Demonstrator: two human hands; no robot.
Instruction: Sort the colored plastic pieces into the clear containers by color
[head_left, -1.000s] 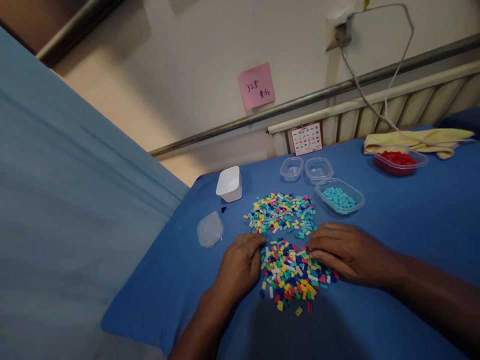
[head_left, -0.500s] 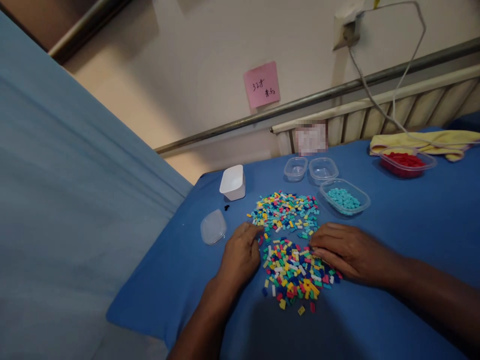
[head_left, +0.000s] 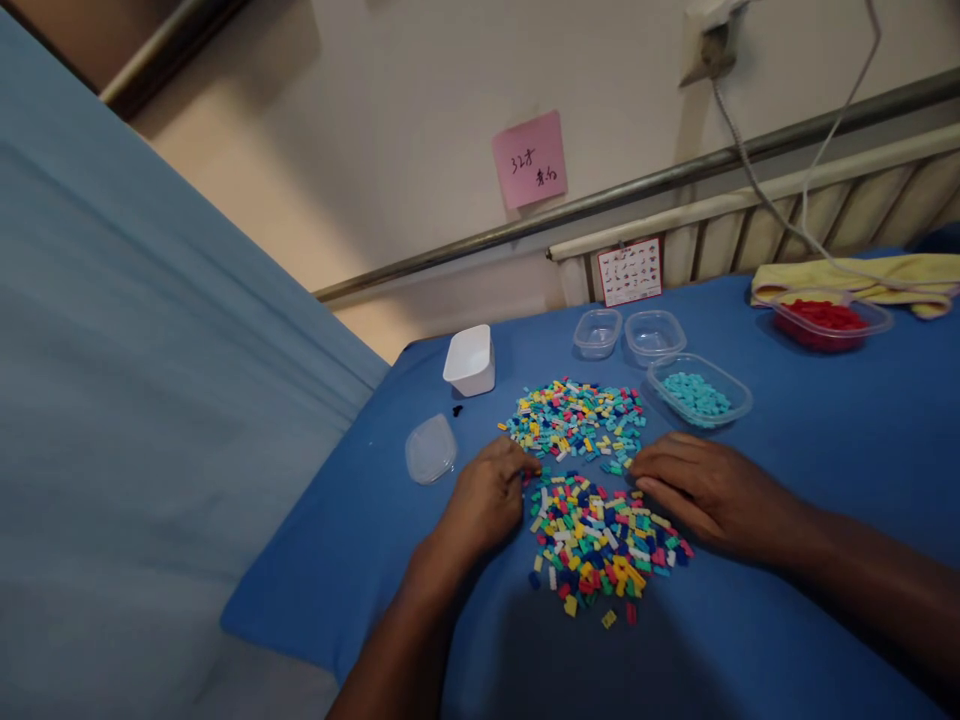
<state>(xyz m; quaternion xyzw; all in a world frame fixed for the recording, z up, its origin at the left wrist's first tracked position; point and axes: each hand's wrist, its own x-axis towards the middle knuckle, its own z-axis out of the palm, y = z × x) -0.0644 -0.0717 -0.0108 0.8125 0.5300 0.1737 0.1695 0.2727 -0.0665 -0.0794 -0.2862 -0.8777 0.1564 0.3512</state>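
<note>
Two adjoining heaps of small toy bricks in mixed colours lie on the blue cloth, a far heap (head_left: 577, 415) and a near heap (head_left: 592, 540). My left hand (head_left: 491, 490) rests at their left side, fingers curled and the index fingertip among bricks between the heaps. My right hand (head_left: 694, 490) is at the right side, its fingers together and bent down, with thumb and fingertips close by the bricks. Whatever either hand may hold is hidden. Behind my right hand stands a clear tub (head_left: 697, 390) of light-blue bricks.
Two clear tubs, one (head_left: 598, 333) beside the other (head_left: 655, 337), stand at the back. A white box (head_left: 471, 360), a translucent lid (head_left: 431, 450) and a small black piece (head_left: 457, 410) lie left. Far right are a tub of red bricks (head_left: 825, 325) and a yellow cloth (head_left: 862, 275).
The view has shifted slightly, so everything sits a little further right. Both hands keep nearly the same places by the heaps; my left index finger reaches slightly further in among the bricks.
</note>
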